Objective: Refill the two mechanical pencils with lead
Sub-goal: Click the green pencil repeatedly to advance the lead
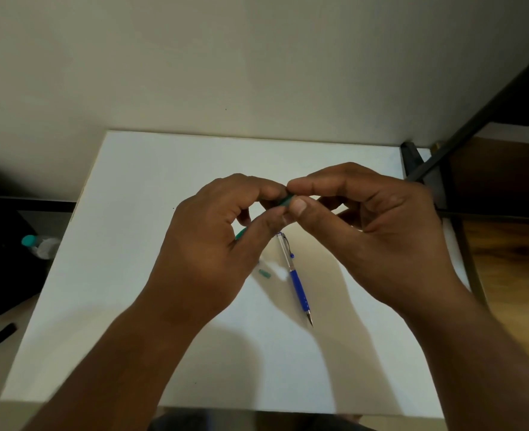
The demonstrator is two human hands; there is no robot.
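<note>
Nearest us, on the white worktop (101, 306), the blue pencil (295, 276) lies on its own with its tip pointing toward the near edge, and nobody is touching it. Just to its left sits a small green piece (264, 273), probably a cap that's been taken off, beside a pale blur I can't make out. Up above those, both hands are raised over the middle of the worktop and meet on the green pencil (285, 201). The left hand (213, 244) has its fingers curled round the barrel, with a bit of green peeping out low by the thumb. The right hand (375, 231) pinches the upper end between thumb and forefinger. This looks like work at the open end of that barrel, though no lead shows at this distance. To do it well, I'd say the left grip should hold the barrel dead steady with the opening tipped up, while the right hand goes in straight along the axis. Thin lead would snap under any sideways push. That loose piece wants watching too, since a sleeve could flick it away. Farther off on the left, past the edge, a bottle (39, 245) with a teal cap lies in shadow, and there's a bare wall (257, 57) behind.
</note>
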